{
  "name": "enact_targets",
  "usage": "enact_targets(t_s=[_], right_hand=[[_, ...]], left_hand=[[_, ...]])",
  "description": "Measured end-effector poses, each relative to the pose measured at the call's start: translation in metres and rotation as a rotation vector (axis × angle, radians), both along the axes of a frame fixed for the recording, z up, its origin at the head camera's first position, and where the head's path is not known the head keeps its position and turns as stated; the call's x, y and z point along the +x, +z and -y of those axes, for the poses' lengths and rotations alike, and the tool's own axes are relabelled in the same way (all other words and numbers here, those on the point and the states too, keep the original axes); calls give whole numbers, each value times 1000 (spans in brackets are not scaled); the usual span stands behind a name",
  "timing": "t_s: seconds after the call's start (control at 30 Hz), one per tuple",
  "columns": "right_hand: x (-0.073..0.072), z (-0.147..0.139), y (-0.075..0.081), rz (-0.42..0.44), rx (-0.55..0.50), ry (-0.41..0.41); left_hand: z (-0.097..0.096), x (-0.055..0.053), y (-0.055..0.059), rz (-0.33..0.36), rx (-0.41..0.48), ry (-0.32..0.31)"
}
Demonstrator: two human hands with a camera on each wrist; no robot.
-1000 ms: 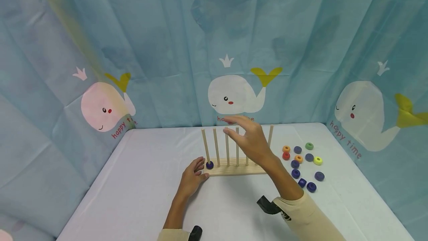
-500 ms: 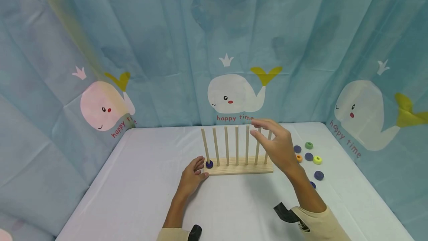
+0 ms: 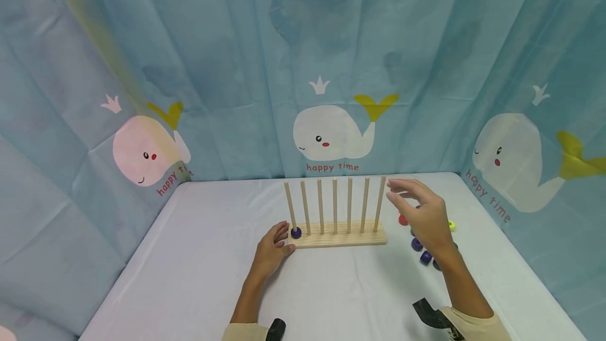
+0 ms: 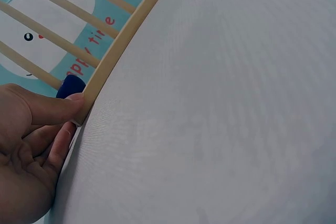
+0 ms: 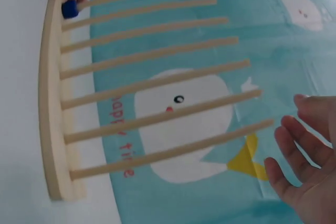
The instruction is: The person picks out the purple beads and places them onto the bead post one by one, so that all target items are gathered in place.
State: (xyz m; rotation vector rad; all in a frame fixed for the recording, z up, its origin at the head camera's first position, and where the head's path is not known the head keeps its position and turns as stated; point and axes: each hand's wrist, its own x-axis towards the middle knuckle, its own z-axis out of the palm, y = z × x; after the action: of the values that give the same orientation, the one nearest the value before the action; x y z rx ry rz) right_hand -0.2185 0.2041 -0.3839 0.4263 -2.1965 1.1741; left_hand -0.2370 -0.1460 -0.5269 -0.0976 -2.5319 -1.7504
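Observation:
A wooden peg stand (image 3: 341,241) with a row of several upright pegs stands on the table. One dark blue bead (image 3: 295,232) sits at the foot of its leftmost peg. My left hand (image 3: 270,251) grips the stand's left end, thumb (image 4: 65,107) against the base's front edge close to the bead. Raised near the top of the rightmost peg, my right hand (image 3: 428,220) has its fingers spread and relaxed. The right wrist view shows nothing between those fingers (image 5: 302,153).
Loose beads lie on the right of the white table (image 3: 199,272), partly hidden behind my right hand: a red bead (image 3: 403,220), a yellow bead (image 3: 452,226) and several blue beads (image 3: 416,244). A blue whale-print curtain (image 3: 236,67) hangs behind the table.
My right hand has moved right along the tops of the pegs, from the middle to just past the rightmost one, and slightly lower. The left hand, stand and blue bead stay put.

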Motion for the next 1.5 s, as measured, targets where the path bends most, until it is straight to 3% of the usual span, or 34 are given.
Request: enact_targets(t_s=[0.27,0.47,0.9,1.13,1.5], right_hand=[[3,-29,-22,112,23,-68],[7,-55,-41,172,69,-152],[11,-105,-78,330,150,-215],[14,-129,-83,447,180,-191],[19,-158,-96,713,251,-133]], left_hand=[[4,4,-1,16,2,23],[4,5,1,6,11,5],[3,2,0,11,-1,13],[2,0,-1,-17,5,-3],[0,-1,0,-5,15,-9]])
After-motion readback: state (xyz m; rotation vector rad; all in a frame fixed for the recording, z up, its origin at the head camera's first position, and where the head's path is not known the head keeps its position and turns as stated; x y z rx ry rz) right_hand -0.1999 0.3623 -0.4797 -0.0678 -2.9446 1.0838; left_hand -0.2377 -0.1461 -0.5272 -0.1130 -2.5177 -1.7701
